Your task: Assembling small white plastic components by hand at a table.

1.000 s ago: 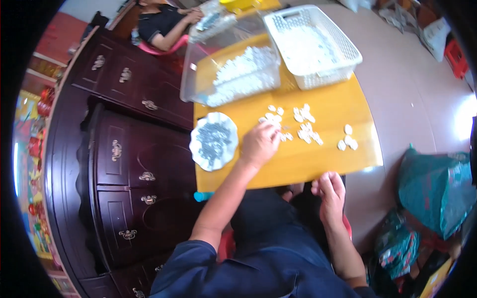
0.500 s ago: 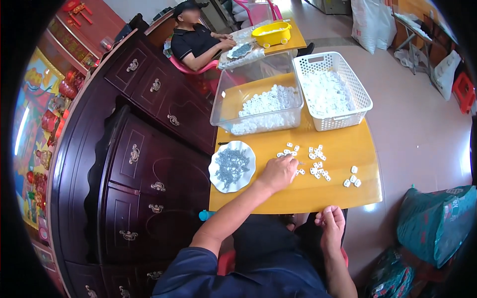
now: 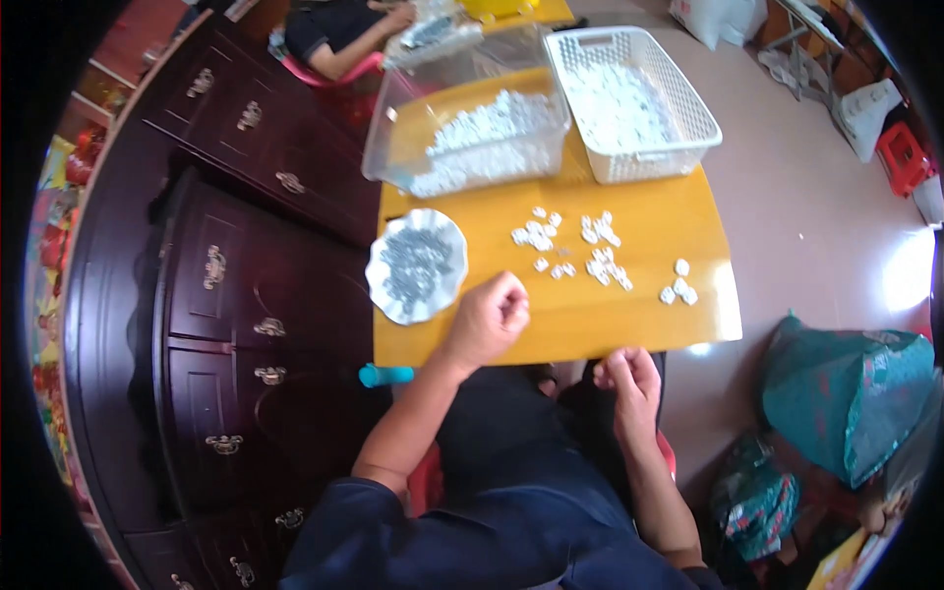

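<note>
My left hand (image 3: 492, 317) is above the near part of the table, right of the plate, with its fingers curled together. Whatever is in it, if anything, is hidden. At the table's near edge my right hand (image 3: 632, 382) is closed, thumb against fingers; I cannot make out what it holds. Small white plastic pieces (image 3: 537, 234) lie in loose clusters beyond my hands, and a separate little group of white pieces (image 3: 678, 285) sits farther right. A white scalloped plate (image 3: 454, 237) on the left holds a heap of small grey metal-looking parts (image 3: 417, 265).
Along the far side stand a clear plastic bin (image 3: 393, 147) and a white perforated basket (image 3: 688, 98), both holding white pieces. A dark wood cabinet (image 3: 295, 236) flanks the table's left. Green bags (image 3: 851, 393) rest on the floor at right. Another person (image 3: 334, 34) sits beyond.
My left hand has drawn back from the white pieces toward me and the near edge. My right hand stays closed at the edge. The view has tilted downward.
</note>
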Tool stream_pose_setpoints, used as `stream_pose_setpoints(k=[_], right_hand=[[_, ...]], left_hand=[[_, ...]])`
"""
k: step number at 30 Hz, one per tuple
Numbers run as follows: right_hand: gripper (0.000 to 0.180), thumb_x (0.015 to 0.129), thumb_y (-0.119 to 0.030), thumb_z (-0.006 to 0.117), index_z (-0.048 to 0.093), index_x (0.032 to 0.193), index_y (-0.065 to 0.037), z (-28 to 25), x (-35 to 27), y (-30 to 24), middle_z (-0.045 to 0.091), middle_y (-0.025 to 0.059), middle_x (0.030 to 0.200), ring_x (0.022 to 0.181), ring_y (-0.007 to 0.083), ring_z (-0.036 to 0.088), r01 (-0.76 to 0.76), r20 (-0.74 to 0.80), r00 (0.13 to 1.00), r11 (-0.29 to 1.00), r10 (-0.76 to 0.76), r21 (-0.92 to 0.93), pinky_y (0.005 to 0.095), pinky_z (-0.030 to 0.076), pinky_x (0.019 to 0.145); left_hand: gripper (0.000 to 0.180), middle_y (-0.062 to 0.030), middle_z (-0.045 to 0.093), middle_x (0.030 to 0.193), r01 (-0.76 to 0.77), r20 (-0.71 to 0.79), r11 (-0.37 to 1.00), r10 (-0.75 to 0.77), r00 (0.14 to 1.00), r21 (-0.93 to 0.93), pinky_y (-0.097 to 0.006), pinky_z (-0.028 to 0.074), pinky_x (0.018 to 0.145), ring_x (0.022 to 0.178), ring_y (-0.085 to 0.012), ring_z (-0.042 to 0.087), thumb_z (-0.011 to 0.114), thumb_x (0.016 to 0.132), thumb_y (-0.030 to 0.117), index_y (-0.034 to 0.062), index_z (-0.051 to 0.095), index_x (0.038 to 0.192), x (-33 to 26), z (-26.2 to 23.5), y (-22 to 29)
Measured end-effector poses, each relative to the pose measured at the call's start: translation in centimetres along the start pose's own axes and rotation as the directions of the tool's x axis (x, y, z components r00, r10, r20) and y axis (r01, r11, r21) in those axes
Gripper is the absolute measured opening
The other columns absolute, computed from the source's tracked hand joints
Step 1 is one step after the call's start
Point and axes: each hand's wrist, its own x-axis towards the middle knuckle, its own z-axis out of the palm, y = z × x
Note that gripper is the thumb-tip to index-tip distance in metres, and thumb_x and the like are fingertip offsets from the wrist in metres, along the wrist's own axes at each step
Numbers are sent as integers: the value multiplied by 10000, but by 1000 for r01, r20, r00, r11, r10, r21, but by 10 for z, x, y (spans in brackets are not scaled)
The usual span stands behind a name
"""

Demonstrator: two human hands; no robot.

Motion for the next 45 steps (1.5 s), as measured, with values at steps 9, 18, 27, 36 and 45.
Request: stream_pose_setpoints(k=[9, 18, 27, 36, 45], right_hand=[[108, 1008, -73, 635, 607, 936, 2, 5, 2, 7, 642, 26, 783, 719, 67, 589, 188, 31, 982, 934, -188, -305, 234, 495, 679], [130, 884, -56, 681, 704, 1012, -55, 64, 67, -18, 669, 132, 871, 760, 329, 681, 509, 394, 825, 229, -405, -830, 404, 541, 657], [113, 933, -212, 667, 704, 975, -114, 96, 119, -5, 639, 107, 919, 804, 340, 677, 500, 500, 790, -100, -355, -860, 467, 530, 661], [103, 891, -194, 681, 735, 889, -106, 95, 123, -6, 657, 101, 900, 800, 308, 699, 485, 518, 815, -182, -259, -855, 454, 548, 701], [105, 871, -162, 672, 747, 860, -90, 109, 143, -20, 688, 120, 935, 851, 307, 717, 525, 568, 821, -314, -60, -791, 431, 576, 730]], left_hand=[[85, -49, 650, 808, 43, -36, 992, -47, 998, -115, -245, 500, 597, 666, -86, 617, 676, 873, -47, -14, 664, 950, -21, -7, -5], [81, -91, 701, 856, 37, -30, 985, -42, 999, -169, -268, 510, 622, 685, -135, 646, 685, 890, -44, -23, 700, 967, -24, -17, -5], [55, -49, 688, 863, 93, -5, 965, -97, 995, -244, -267, 525, 723, 807, -105, 645, 684, 957, 34, -21, 690, 954, -50, -31, -26], [55, -85, 704, 840, 25, 6, 962, -24, 1000, -272, -276, 509, 627, 695, -118, 650, 703, 919, 11, -4, 700, 971, -54, -30, -17], [55, -85, 703, 810, 18, 12, 968, -16, 1000, -252, -278, 509, 614, 666, -127, 644, 709, 915, 32, -8, 705, 953, -48, -29, -14]])
